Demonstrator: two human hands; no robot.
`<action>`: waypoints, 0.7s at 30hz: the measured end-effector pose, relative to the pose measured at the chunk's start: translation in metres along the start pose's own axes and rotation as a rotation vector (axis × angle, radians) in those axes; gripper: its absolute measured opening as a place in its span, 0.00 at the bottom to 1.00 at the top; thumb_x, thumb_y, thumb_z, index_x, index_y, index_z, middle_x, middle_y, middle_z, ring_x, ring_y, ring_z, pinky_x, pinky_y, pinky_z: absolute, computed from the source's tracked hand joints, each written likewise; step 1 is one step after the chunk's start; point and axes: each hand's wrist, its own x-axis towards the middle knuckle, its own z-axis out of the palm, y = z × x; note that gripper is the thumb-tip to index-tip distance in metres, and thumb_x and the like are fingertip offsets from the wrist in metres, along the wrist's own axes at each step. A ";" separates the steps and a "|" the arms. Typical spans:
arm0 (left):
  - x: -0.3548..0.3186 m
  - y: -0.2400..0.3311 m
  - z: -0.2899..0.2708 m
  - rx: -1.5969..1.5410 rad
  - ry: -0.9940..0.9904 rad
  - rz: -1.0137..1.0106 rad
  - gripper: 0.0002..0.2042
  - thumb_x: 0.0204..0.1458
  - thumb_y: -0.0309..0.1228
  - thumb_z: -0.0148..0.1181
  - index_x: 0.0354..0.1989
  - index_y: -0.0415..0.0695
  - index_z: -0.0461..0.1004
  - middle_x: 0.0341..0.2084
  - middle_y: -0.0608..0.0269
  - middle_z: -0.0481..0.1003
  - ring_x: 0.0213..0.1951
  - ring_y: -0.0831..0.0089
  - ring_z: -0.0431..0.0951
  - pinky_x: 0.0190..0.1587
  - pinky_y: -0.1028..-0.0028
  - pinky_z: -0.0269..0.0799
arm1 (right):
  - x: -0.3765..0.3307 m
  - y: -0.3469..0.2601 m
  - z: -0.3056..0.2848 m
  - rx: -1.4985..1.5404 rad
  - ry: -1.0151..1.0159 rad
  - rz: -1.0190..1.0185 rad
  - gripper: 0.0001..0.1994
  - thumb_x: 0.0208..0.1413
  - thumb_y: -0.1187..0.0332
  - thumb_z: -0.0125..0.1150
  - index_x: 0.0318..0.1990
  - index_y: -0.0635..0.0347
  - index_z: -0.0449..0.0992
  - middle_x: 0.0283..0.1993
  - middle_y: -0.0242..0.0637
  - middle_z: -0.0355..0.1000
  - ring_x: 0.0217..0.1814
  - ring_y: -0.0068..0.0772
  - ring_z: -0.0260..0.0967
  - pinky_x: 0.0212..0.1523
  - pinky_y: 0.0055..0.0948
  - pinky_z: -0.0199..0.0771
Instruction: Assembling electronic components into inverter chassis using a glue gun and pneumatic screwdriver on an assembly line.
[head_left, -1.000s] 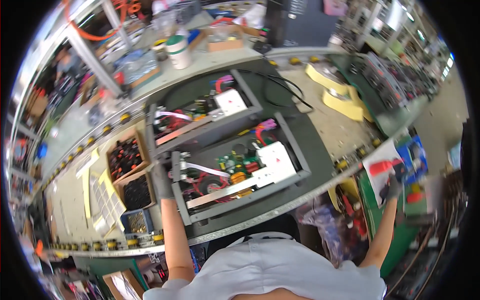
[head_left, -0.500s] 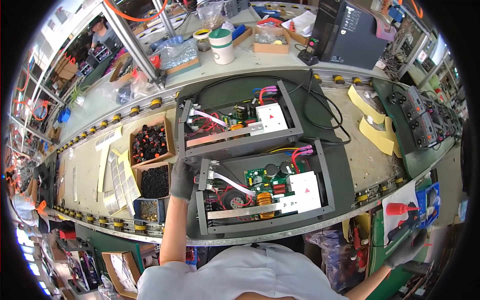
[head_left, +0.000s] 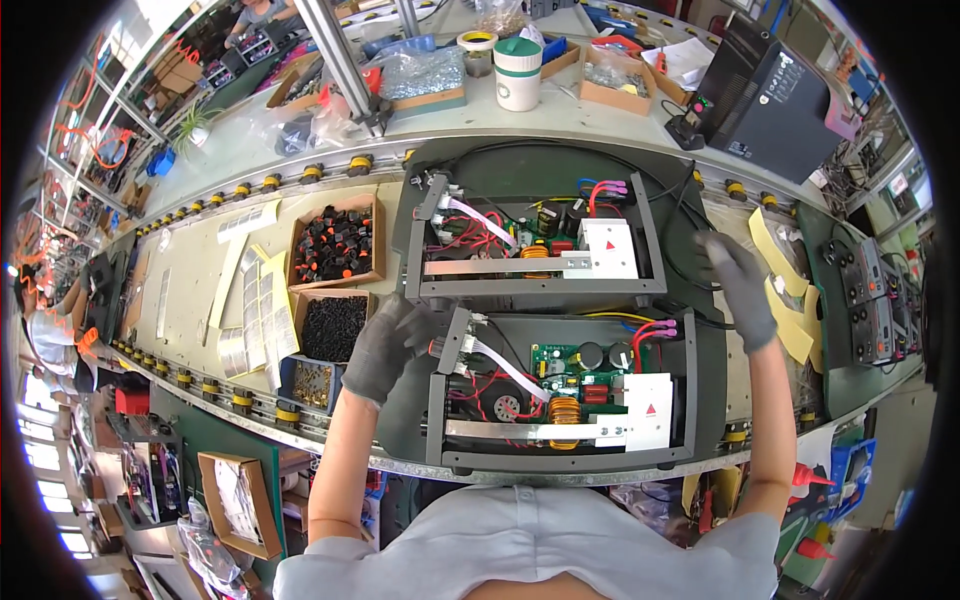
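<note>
Two dark metal equipment housings with open tops lie one behind the other, showing circuit boards, red wires and white plates: the near housing [head_left: 570,462] and the far housing [head_left: 540,288]. By their left ends is my left hand [head_left: 380,350], in a grey glove. Its fingers are loosely bent and apart beside the near housing's corner; whether they touch it I cannot tell. My right hand [head_left: 740,292], also gloved, is raised to the right of the far housing, fingers spread and holding nothing. A black cable [head_left: 680,245] runs just behind it.
Left of the housings stand a box of black and orange parts [head_left: 338,238], a box of small black pieces [head_left: 335,325] and a bin of brass-coloured pieces [head_left: 308,384]. Yellow strips [head_left: 785,325] lie at the right. Behind are a white tub [head_left: 518,85] and a black machine [head_left: 770,100].
My right hand has come up from the lower right side bench to beside the far housing. My left hand has shifted slightly at the housings' left corner. The view has turned.
</note>
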 end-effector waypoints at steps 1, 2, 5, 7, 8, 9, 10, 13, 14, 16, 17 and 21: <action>-0.004 0.001 0.007 -0.031 0.004 -0.013 0.19 0.60 0.47 0.43 0.50 0.47 0.67 0.35 0.69 0.71 0.29 0.81 0.67 0.32 0.81 0.62 | 0.016 0.006 0.004 -0.001 -0.004 -0.002 0.20 0.61 0.55 0.51 0.48 0.65 0.73 0.43 0.35 0.72 0.45 0.26 0.68 0.47 0.24 0.68; -0.001 0.001 0.008 -0.032 -0.003 -0.014 0.19 0.60 0.47 0.43 0.50 0.47 0.67 0.35 0.69 0.71 0.29 0.81 0.67 0.32 0.81 0.62 | 0.031 0.015 0.006 0.134 -0.118 0.153 0.24 0.60 0.51 0.51 0.50 0.66 0.72 0.44 0.38 0.72 0.46 0.28 0.68 0.48 0.26 0.68; 0.011 -0.003 -0.006 0.013 -0.101 -0.037 0.15 0.61 0.40 0.46 0.52 0.47 0.66 0.37 0.67 0.72 0.30 0.83 0.69 0.32 0.82 0.66 | 0.067 0.037 0.021 0.367 -0.221 0.365 0.31 0.59 0.44 0.49 0.53 0.68 0.69 0.47 0.44 0.72 0.48 0.31 0.69 0.50 0.29 0.68; 0.012 -0.002 -0.007 0.410 -0.141 0.150 0.14 0.59 0.32 0.49 0.53 0.46 0.65 0.39 0.66 0.72 0.32 0.82 0.71 0.33 0.81 0.68 | 0.091 0.065 0.027 0.486 -0.320 0.421 0.35 0.59 0.39 0.43 0.54 0.66 0.68 0.50 0.45 0.71 0.51 0.33 0.68 0.54 0.32 0.65; 0.013 -0.002 -0.008 0.803 -0.165 0.347 0.15 0.57 0.24 0.51 0.54 0.44 0.64 0.41 0.64 0.72 0.35 0.81 0.73 0.34 0.81 0.70 | 0.094 0.070 0.031 0.485 -0.314 0.424 0.35 0.59 0.39 0.43 0.54 0.66 0.68 0.50 0.45 0.71 0.51 0.33 0.68 0.54 0.32 0.65; 0.018 -0.002 -0.009 0.665 -0.161 0.244 0.24 0.50 0.13 0.53 0.57 0.42 0.60 0.45 0.62 0.71 0.43 0.76 0.75 0.40 0.78 0.74 | 0.096 0.070 0.038 0.476 -0.369 0.372 0.34 0.59 0.39 0.41 0.54 0.64 0.69 0.50 0.43 0.71 0.50 0.32 0.67 0.54 0.32 0.65; 0.020 -0.001 -0.008 0.665 -0.170 0.243 0.24 0.50 0.13 0.53 0.57 0.42 0.60 0.45 0.62 0.71 0.43 0.76 0.75 0.40 0.78 0.74 | 0.097 0.068 0.044 0.465 -0.422 0.320 0.34 0.60 0.39 0.40 0.53 0.63 0.70 0.49 0.40 0.71 0.50 0.32 0.67 0.54 0.31 0.65; 0.024 0.004 -0.006 0.759 -0.164 0.304 0.31 0.46 0.17 0.62 0.60 0.44 0.57 0.48 0.60 0.70 0.48 0.70 0.75 0.48 0.70 0.76 | 0.086 0.038 0.056 0.329 -0.335 0.329 0.32 0.61 0.39 0.38 0.51 0.61 0.73 0.48 0.37 0.72 0.47 0.28 0.67 0.51 0.28 0.66; 0.025 0.006 -0.004 0.760 -0.159 0.300 0.31 0.46 0.17 0.62 0.60 0.44 0.57 0.48 0.60 0.70 0.48 0.70 0.75 0.48 0.70 0.76 | 0.083 0.026 0.059 0.233 -0.274 0.312 0.32 0.61 0.39 0.38 0.49 0.60 0.74 0.47 0.37 0.72 0.45 0.27 0.67 0.50 0.27 0.66; 0.029 0.010 0.003 0.919 -0.147 0.411 0.33 0.43 0.20 0.66 0.59 0.43 0.58 0.46 0.60 0.72 0.47 0.70 0.75 0.47 0.70 0.76 | 0.081 0.017 0.057 0.199 -0.251 0.348 0.31 0.61 0.40 0.38 0.48 0.59 0.75 0.45 0.36 0.73 0.43 0.27 0.67 0.48 0.26 0.67; 0.032 0.007 -0.003 0.919 -0.148 0.406 0.33 0.43 0.20 0.66 0.59 0.43 0.58 0.46 0.60 0.72 0.47 0.70 0.75 0.47 0.70 0.76 | 0.080 0.016 0.057 0.235 -0.269 0.372 0.31 0.61 0.39 0.38 0.47 0.59 0.75 0.43 0.35 0.74 0.42 0.27 0.68 0.47 0.26 0.67; 0.035 -0.003 -0.029 0.549 -0.161 0.295 0.30 0.45 0.25 0.67 0.57 0.42 0.60 0.42 0.62 0.74 0.44 0.69 0.76 0.44 0.70 0.76 | 0.090 0.024 0.036 -0.071 -0.267 0.131 0.24 0.60 0.46 0.46 0.42 0.59 0.76 0.34 0.31 0.74 0.34 0.24 0.67 0.39 0.26 0.68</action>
